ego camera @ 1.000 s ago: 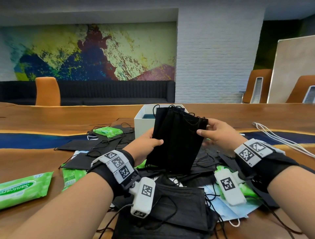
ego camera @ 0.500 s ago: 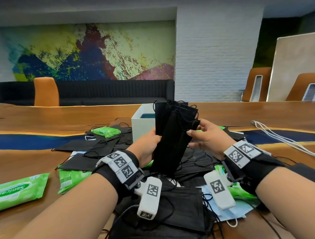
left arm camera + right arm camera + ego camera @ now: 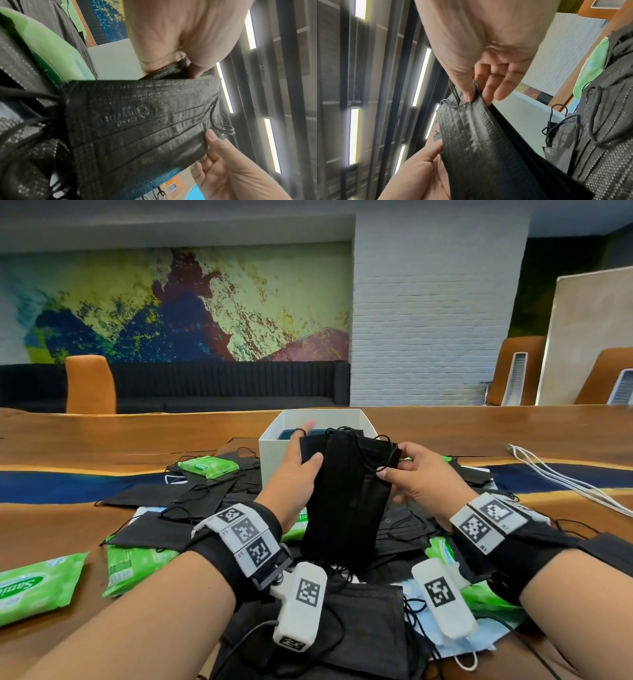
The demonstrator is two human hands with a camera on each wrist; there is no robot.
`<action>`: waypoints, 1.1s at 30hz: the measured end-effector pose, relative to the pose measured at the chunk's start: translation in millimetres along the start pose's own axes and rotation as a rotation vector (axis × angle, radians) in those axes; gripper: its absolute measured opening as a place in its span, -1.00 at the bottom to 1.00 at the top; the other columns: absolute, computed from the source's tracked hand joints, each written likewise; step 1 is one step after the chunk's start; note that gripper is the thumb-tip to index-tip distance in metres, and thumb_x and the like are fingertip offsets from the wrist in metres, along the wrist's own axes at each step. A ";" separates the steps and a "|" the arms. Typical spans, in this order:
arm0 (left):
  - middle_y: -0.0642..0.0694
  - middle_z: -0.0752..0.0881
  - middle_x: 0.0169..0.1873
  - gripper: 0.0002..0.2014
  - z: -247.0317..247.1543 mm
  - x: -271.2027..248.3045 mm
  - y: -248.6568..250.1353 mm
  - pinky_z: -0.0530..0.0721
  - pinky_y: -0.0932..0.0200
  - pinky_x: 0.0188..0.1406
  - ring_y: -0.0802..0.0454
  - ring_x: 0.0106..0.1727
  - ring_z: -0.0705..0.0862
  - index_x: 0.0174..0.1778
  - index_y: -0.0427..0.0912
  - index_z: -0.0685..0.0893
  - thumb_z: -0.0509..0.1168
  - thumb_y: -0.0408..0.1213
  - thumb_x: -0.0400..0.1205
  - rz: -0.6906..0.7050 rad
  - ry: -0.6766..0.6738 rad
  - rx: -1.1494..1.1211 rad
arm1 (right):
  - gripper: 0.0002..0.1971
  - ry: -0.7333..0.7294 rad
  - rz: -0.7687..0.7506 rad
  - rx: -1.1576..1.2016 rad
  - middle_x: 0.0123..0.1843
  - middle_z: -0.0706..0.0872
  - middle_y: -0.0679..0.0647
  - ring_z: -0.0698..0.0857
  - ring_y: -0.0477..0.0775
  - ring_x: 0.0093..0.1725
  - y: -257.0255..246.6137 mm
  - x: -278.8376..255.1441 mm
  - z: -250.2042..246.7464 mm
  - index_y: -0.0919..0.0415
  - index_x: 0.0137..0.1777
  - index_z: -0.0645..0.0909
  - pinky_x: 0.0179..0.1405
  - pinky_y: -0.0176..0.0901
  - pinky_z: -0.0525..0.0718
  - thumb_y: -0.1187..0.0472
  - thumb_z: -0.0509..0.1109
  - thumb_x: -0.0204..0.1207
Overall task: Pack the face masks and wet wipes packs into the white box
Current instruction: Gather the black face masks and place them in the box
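I hold a stack of black face masks (image 3: 346, 501) upright between both hands, just in front of the white box (image 3: 274, 455). My left hand (image 3: 298, 470) grips the stack's left edge, thumb on the front and fingers behind. My right hand (image 3: 407, 474) pinches the right edge near the ear loops. The left wrist view shows the black mask stack (image 3: 137, 121) with the right hand's fingers (image 3: 214, 143) on its edge. In the right wrist view the thumb (image 3: 467, 94) pinches the mask stack (image 3: 479, 142). More black masks (image 3: 359, 628) and green wet wipes packs (image 3: 133, 566) lie scattered on the wooden table (image 3: 102, 440).
A wet wipes pack (image 3: 30, 587) lies at the near left edge, another (image 3: 209, 465) left of the box. A light blue mask (image 3: 442, 635) sits under the pile. White cables (image 3: 561, 477) run across the table at the right. An orange chair (image 3: 90, 383) stands behind.
The mask stack has moved forward toward the box and turned flatter toward me. My left hand slid up its left edge; my right hand shifted to pinch the right edge.
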State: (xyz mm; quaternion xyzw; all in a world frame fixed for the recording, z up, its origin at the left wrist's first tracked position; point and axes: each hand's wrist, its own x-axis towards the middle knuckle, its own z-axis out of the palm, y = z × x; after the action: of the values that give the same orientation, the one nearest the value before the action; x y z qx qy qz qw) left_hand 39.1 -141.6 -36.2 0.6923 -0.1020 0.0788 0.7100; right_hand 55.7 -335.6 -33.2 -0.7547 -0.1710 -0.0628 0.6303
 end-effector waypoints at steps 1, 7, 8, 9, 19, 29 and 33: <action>0.23 0.49 0.28 -0.41 -1.1 -0.2 -0.8 0.72 -0.07 0.17 0.12 0.16 0.70 0.46 0.51 0.22 0.09 -0.37 0.76 0.056 0.010 0.025 | -0.83 -0.003 -0.003 0.001 -0.30 0.71 0.16 0.57 -0.09 -0.54 0.6 -0.2 -1.1 0.17 -0.08 0.53 -0.60 -0.34 0.57 0.44 0.39 0.52; -0.05 0.60 0.03 -0.55 -1.4 -6.2 -1.7 0.74 0.06 0.00 0.04 -0.03 0.67 0.23 0.11 0.18 0.23 -0.45 0.66 0.099 0.166 0.142 | -0.83 -0.039 0.007 -0.025 -0.34 0.78 0.00 0.62 -0.25 -0.52 0.2 -4.3 -6.6 0.18 0.01 0.57 -0.52 -0.42 0.49 0.43 0.39 0.53; -0.10 0.63 0.07 -0.62 -0.1 -6.1 -0.5 0.74 0.03 0.06 0.01 0.03 0.68 0.22 0.07 0.22 0.25 -0.38 0.68 0.054 0.153 0.121 | -0.82 -0.047 0.008 -0.032 -0.31 0.77 0.03 0.61 -0.28 -0.53 -1.1 -5.3 -6.1 0.18 0.03 0.57 -0.53 -0.47 0.47 0.44 0.38 0.53; -0.13 0.66 0.12 -0.69 1.7 -5.3 0.1 0.71 -0.03 0.15 -0.01 0.11 0.69 0.24 0.06 0.28 0.25 -0.29 0.70 0.002 0.131 0.079 | -0.80 -0.052 0.008 -0.043 -0.26 0.77 0.05 0.61 -0.31 -0.54 -2.7 -6.0 -5.6 0.18 0.07 0.58 -0.54 -0.51 0.46 0.44 0.38 0.53; -0.15 0.73 0.21 -0.36 -3.0 -2.6 -1.6 0.68 -0.10 0.19 -0.10 0.22 0.70 0.38 -0.10 0.58 -0.02 0.31 0.65 -0.282 0.008 -0.075 | -0.73 -0.144 -0.079 0.070 -0.37 0.78 -0.21 0.68 -0.38 -0.39 -12.4 -10.5 3.0 0.20 0.04 0.63 -0.44 -0.60 0.52 0.56 0.32 0.50; -0.23 0.71 0.24 0.29 -2.8 1.0 3.7 0.44 -0.26 0.46 -0.24 0.34 0.60 0.30 -0.04 0.68 -0.18 0.81 -0.08 -0.207 -0.072 0.179 | -0.83 -0.091 -0.133 -0.223 -0.14 0.71 0.11 0.60 -0.06 -0.23 -18.8 -1.2 8.2 0.18 0.05 0.63 -0.37 -0.51 0.55 0.38 0.43 0.51; -0.17 0.70 0.20 -0.32 0.5 -14.4 15.6 0.56 -0.13 0.36 -0.15 0.27 0.66 0.08 0.05 0.64 -0.07 0.50 0.47 -0.189 -0.228 0.336 | -0.75 -0.040 -0.128 -0.188 -0.24 0.70 0.01 0.62 -0.15 -0.35 -15.1 0.1 5.3 0.06 0.02 0.50 -0.53 -0.48 0.51 0.39 0.42 0.51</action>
State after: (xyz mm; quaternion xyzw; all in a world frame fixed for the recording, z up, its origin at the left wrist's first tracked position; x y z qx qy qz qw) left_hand 21.2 -141.2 -24.8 0.8117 -0.1017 -0.0512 0.5729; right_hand 50.1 -328.2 -20.2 -0.7993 -0.2245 -0.1037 0.5477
